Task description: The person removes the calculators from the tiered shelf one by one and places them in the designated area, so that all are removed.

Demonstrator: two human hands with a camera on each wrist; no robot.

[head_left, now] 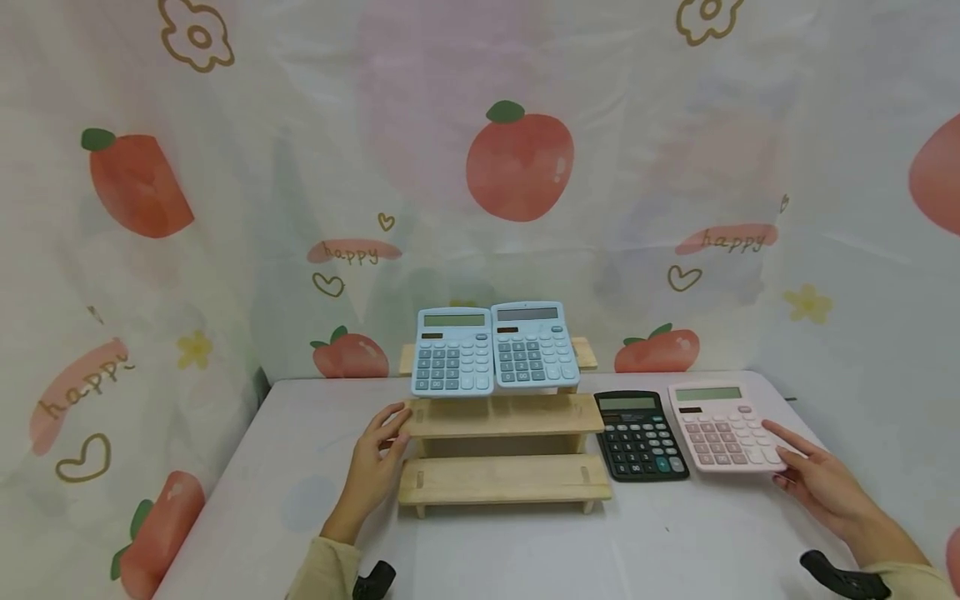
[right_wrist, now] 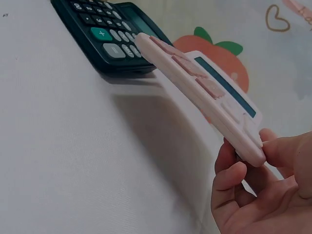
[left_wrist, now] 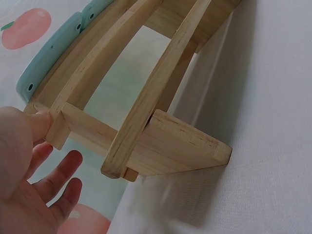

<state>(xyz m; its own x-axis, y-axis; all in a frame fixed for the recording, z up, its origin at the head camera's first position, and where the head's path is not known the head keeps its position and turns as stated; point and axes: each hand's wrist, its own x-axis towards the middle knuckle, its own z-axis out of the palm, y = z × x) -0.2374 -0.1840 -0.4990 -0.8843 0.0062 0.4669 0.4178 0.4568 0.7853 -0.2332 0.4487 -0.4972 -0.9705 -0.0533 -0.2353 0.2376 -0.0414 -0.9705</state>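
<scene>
Right wrist: fingers (right_wrist: 230,176) pinch the pink calculator's (right_wrist: 202,100) corner; left fingers (left_wrist: 64,173) grip the rack (left_wrist: 185,144).

"happy" in brown script, three times on backdrop (head_left: 637,100): left patch (head_left: 78,392) (word slanting uphill), middle patch (head_left: 354,252), right patch (head_left: 727,239). Black calculator (head_left: 642,436): "+" on green key (right_wrist: 101,33), "00" on dark key (right_wrist: 77,6), both read in right wrist view. Left blue calculator (head_left: 453,352): "0" and "00" along bottom row. Pink calculator (head_left: 726,427): key marks too small to read.
</scene>
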